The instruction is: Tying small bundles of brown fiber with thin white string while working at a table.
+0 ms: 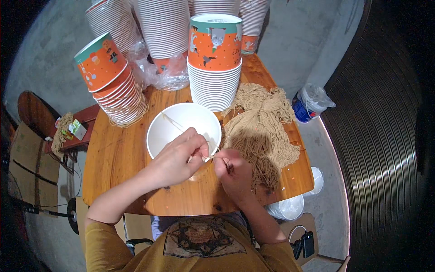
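Both hands meet at the paper cup's [184,129] rim, left hand [176,159] and right hand [233,170] pinching a string [213,157].

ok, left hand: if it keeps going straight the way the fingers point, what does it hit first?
Probably the right hand. The left hand points right across the rim of the open white paper cup, its fingertips almost meeting the right hand's over a thin tan string. Past that lies the pile of tan strings. Depth is unclear.

white paper cup [174,127] | upright, open, tabletop | tan string [213,157] | taut across rim
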`<action>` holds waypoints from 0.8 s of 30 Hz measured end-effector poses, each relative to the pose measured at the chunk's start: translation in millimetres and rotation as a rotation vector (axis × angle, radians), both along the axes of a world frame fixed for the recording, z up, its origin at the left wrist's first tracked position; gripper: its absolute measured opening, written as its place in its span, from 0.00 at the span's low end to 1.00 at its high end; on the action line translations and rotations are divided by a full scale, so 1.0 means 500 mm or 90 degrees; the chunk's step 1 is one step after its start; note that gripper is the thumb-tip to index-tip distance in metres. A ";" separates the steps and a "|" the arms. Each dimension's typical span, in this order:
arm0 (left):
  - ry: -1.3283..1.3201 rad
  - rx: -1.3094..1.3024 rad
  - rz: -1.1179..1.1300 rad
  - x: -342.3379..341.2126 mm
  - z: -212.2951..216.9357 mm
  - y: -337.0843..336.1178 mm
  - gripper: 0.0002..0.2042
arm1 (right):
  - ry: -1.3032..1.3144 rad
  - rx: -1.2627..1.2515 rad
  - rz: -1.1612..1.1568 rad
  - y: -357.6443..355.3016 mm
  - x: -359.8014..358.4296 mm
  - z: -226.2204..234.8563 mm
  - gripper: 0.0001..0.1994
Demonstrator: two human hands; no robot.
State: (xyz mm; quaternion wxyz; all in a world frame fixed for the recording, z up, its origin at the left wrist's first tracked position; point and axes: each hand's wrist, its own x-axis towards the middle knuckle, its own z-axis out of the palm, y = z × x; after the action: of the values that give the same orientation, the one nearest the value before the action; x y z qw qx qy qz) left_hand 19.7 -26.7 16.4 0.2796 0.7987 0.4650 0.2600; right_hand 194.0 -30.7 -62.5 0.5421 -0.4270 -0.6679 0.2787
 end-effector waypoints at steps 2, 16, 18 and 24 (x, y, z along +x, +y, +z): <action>-0.014 -0.035 -0.002 0.001 0.009 -0.002 0.03 | 0.014 0.015 0.015 -0.001 0.002 -0.001 0.06; -0.037 -0.018 0.006 0.001 0.006 -0.009 0.06 | -0.145 0.048 0.030 -0.011 0.008 0.043 0.09; -0.041 -0.015 0.006 0.001 0.005 -0.011 0.05 | -0.148 0.089 0.021 -0.010 0.010 0.042 0.08; -0.029 0.093 -0.030 -0.002 -0.004 -0.009 0.04 | -0.206 0.211 -0.022 0.001 0.012 0.041 0.04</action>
State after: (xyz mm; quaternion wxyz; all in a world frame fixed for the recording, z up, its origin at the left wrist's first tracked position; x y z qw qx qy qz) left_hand 18.6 -31.1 14.3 0.2372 0.8214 0.4196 0.3049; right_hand 199.8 -30.4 -42.1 0.4955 -0.3826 -0.7753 0.0837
